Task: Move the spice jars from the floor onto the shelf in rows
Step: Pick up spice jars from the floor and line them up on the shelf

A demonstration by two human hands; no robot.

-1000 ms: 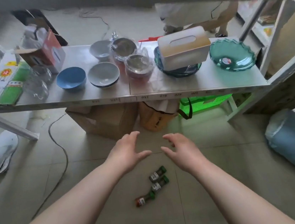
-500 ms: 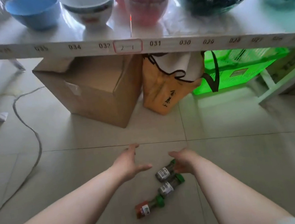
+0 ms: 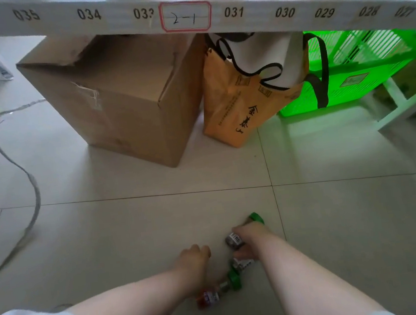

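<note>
Three spice jars lie close together on the tiled floor near the bottom centre. My right hand [image 3: 249,237] is closed around the farthest jar [image 3: 234,241], whose green cap sticks out beyond my fingers. The middle jar [image 3: 243,264] lies just under my right thumb, its cap hidden by my wrist. A red jar [image 3: 206,298] with a green cap lies nearest me, partly under my left wrist. My left hand [image 3: 194,259] hovers there with fingers curled and nothing seen in it. The white shelf [image 3: 262,12] with printed numbers runs across the top.
Under the shelf stand a cardboard box [image 3: 121,102], an orange bag [image 3: 242,106] and a green crate [image 3: 364,72]. A grey cable [image 3: 28,179] snakes over the floor at left. Bowls and dishes crowd the shelf top.
My view has dropped closer to the floor. My right hand has closed on the farthest jar. My left hand has gone from spread open to curled, lower over the red jar.
</note>
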